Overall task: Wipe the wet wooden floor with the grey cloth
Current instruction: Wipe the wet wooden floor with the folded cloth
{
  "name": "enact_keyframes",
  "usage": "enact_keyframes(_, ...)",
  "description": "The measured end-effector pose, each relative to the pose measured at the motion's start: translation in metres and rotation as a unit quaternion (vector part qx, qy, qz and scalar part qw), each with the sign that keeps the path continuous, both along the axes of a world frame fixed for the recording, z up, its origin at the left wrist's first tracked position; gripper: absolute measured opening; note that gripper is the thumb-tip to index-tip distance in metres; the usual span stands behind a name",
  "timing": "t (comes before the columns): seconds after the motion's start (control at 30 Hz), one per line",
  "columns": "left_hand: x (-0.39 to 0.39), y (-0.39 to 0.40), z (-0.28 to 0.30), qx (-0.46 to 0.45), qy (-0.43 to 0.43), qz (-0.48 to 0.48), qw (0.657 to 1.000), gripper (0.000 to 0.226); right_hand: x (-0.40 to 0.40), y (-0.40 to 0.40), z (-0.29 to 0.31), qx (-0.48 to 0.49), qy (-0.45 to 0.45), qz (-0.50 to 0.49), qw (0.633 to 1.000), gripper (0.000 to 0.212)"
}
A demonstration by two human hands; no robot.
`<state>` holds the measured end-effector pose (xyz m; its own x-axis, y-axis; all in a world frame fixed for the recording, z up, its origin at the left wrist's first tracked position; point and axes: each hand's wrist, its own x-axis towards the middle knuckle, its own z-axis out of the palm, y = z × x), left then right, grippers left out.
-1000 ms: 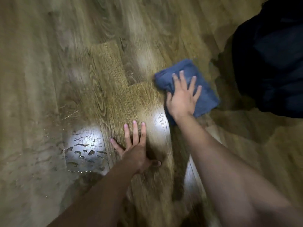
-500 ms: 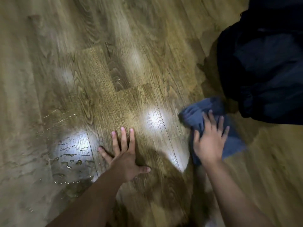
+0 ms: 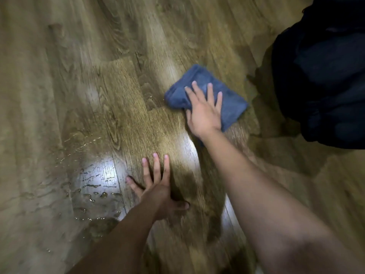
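Right hand (image 3: pixel 204 111) on cloth (image 3: pixel 227 99); left hand (image 3: pixel 158 186) on floor (image 3: pixel 118 95) beside puddle (image 3: pixel 94 186).

No text, label, number or sign can be read anywhere.

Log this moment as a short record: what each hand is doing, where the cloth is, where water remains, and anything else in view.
right hand: flat on the grey cloth, fingers straight, pressing it to the floor
left hand: flat on the wooden floor, fingers spread, holding nothing
cloth position: folded, ahead of the left hand and to its right
water droplets: pooled left of the left hand, apart from the cloth
other: dark fabric at the right edge
wiping status: droplets not yet wiped
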<state>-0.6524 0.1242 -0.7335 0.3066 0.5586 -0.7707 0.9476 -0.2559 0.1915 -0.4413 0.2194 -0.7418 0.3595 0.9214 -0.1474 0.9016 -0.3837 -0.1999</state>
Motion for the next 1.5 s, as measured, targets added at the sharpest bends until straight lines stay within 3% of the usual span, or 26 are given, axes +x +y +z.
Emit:
enact_keyframes(0.13,0.001,0.001,0.001,-0.005,0.011,0.000,1.000,0.158,-0.037,-0.090,0.000,0.002,0.010,0.111,0.994,0.068)
enact_keyframes(0.23,-0.002,0.001,0.001,-0.010,-0.002,-0.001,1.000,0.158,-0.025,-0.159,-0.006,-0.010,-0.005,0.134,0.991,0.071)
enact_keyframes(0.4,-0.001,0.001,0.003,-0.014,-0.014,0.002,1.000,0.160,0.040,-0.173,-0.004,-0.006,-0.019,-0.039,0.999,0.070)
enact_keyframes(0.63,-0.001,0.001,0.005,-0.018,-0.020,0.006,1.000,0.161,0.055,-0.051,-0.008,0.003,0.021,-0.223,0.975,0.060)
enact_keyframes(0.77,0.000,0.000,0.006,-0.016,-0.019,0.010,1.000,0.161,0.010,-0.047,-0.003,0.006,-0.003,-0.090,0.996,0.066)
enact_keyframes(0.87,0.001,0.000,0.004,-0.006,-0.015,0.011,1.000,0.163,-0.033,-0.099,-0.004,0.012,-0.011,0.023,1.000,0.071)
enact_keyframes(0.93,0.001,0.000,0.003,-0.005,-0.017,0.007,1.000,0.164,-0.049,-0.147,-0.007,0.020,0.001,0.030,0.999,0.070)
enact_keyframes(1.13,0.002,0.001,0.005,-0.020,-0.012,0.011,1.000,0.166,-0.007,-0.261,-0.006,0.018,-0.001,-0.134,0.991,0.069)
enact_keyframes(1.3,0.002,0.001,0.010,-0.031,-0.005,-0.005,1.000,0.160,0.059,-0.223,-0.005,0.027,0.021,-0.324,0.946,0.058)
enact_keyframes(1.4,0.003,-0.001,0.013,-0.028,-0.002,-0.011,1.000,0.158,0.050,-0.196,-0.006,0.031,0.015,-0.326,0.945,0.060)
enact_keyframes(1.5,0.004,-0.003,0.013,-0.019,0.007,-0.017,1.000,0.158,0.011,-0.200,0.000,0.029,0.008,-0.232,0.972,0.065)
